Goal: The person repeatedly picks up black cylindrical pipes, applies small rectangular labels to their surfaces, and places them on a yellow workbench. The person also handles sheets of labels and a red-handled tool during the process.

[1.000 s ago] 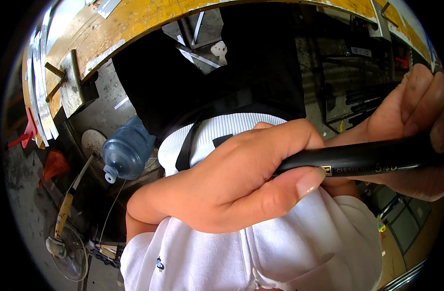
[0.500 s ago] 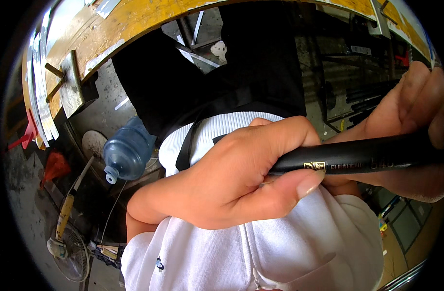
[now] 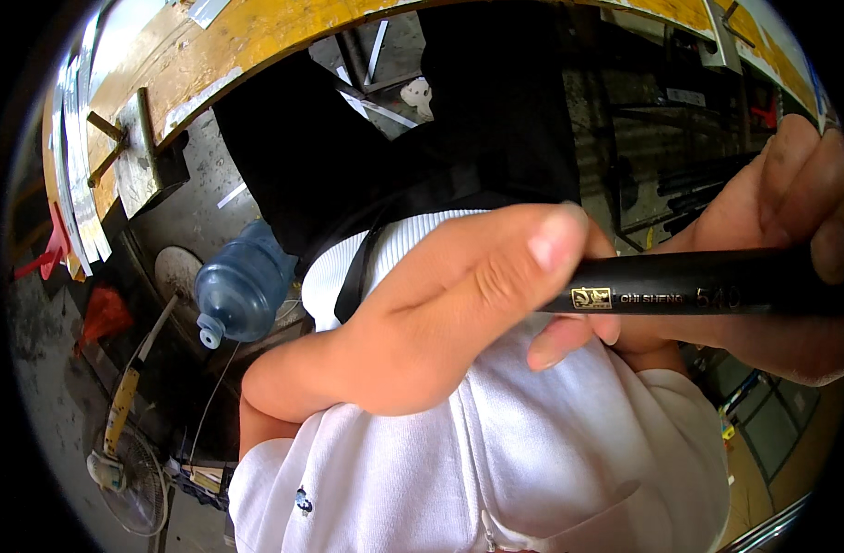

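Observation:
A slim black rod (image 3: 661, 286), like a handle, with gold marking on its side, lies level across the right of the view. My left hand (image 3: 459, 304) grips its left end, thumb above and fingertips showing underneath; that end is hidden inside the hand. Close to the right rim, my right hand (image 3: 781, 198) has curled fingers against the rod's other end. Dark shading at the picture's edge hides the tip there and part of that hand.
Ahead is a yellow-topped workbench (image 3: 283, 41) with a metal clamp (image 3: 138, 152) on its edge. On the floor at left lie a blue water jug (image 3: 244, 286) and a standing fan (image 3: 136, 484). Metal strips (image 3: 76, 166) rest on the bench's left end.
My left thumb has moved from below the rod to above it, and fingertips now show underneath. The marking has turned into fuller view. My right hand has barely moved.

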### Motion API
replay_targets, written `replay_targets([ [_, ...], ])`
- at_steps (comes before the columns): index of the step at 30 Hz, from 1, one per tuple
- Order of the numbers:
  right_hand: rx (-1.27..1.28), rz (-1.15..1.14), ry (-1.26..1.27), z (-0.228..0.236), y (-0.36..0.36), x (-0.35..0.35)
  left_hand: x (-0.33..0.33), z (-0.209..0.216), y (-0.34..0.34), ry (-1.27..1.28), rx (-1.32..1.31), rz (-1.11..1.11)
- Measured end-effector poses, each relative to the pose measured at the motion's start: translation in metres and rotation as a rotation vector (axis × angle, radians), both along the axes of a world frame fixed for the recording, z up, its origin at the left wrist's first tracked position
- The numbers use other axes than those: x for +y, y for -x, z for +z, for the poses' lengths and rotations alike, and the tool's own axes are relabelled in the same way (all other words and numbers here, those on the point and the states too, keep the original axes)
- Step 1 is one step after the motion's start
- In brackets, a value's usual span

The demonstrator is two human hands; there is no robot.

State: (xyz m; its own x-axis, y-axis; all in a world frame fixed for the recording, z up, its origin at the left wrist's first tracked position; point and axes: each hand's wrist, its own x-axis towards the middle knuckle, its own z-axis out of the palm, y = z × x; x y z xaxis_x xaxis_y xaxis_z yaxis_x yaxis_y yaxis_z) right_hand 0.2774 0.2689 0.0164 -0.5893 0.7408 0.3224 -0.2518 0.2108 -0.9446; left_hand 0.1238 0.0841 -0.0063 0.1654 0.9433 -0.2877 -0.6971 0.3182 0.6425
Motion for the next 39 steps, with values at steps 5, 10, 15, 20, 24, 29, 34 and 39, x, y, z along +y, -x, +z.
replay_targets([
  [5, -0.010, 0.005, -0.001, 0.003, -0.007, 0.001, 0.006, -0.003, -0.016, 0.038, 0.123, 0.416],
  [10, -0.026, -0.010, -0.012, -0.003, 0.010, -0.003, -0.002, -0.028, -0.004, -0.331, 0.261, 0.411],
  [15, -0.039, -0.010, -0.018, -0.002, -0.001, 0.010, -0.003, -0.002, -0.004, -0.213, 0.165, 0.236],
  [20, -0.051, -0.016, -0.016, -0.002, -0.003, 0.004, -0.005, -0.007, -0.006, -0.015, -0.154, 0.151],
  [24, -0.068, -0.034, -0.025, -0.003, 0.016, -0.015, -0.002, -0.005, -0.005, 0.040, -0.171, 0.171],
  [29, -0.071, -0.037, -0.030, -0.002, -0.008, 0.012, -0.008, 0.012, -0.005, 0.067, -0.172, 0.088],
  [34, -0.087, -0.058, -0.035, -0.005, -0.004, 0.007, -0.006, 0.014, 0.004, 0.080, -0.193, 0.009],
  [39, -0.100, -0.074, -0.041, -0.002, -0.014, 0.009, -0.010, 0.014, 0.009, 0.051, -0.153, -0.040],
])
